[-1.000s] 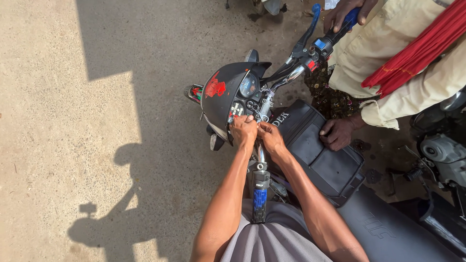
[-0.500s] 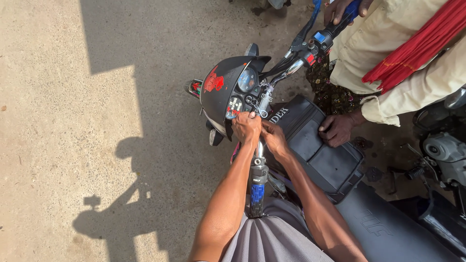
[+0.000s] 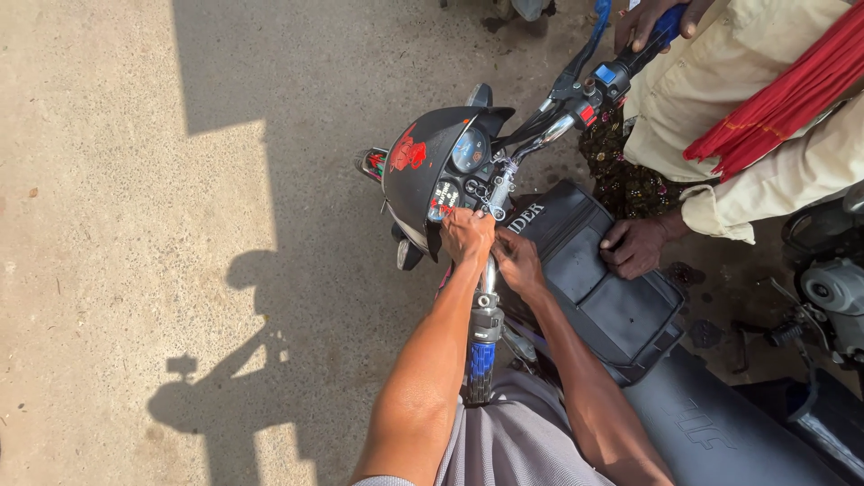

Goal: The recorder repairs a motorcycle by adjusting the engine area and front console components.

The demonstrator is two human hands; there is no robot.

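- Black motorcycle headlight cowl (image 3: 423,171) sits at centre, its handlebar (image 3: 487,297) running from near to far right.
- Left hand (image 3: 466,236) is clenched on the bar just behind the gauges.
- Right hand (image 3: 517,263) grips beside it, touching.
- Another person's hand (image 3: 634,246) rests on the black tank bag (image 3: 594,288), right.

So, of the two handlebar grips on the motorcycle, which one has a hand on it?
The far grip, at the top of the picture: another person's hand holds it. The near grip is bare; the wearer's hands work farther up, beside the dials.
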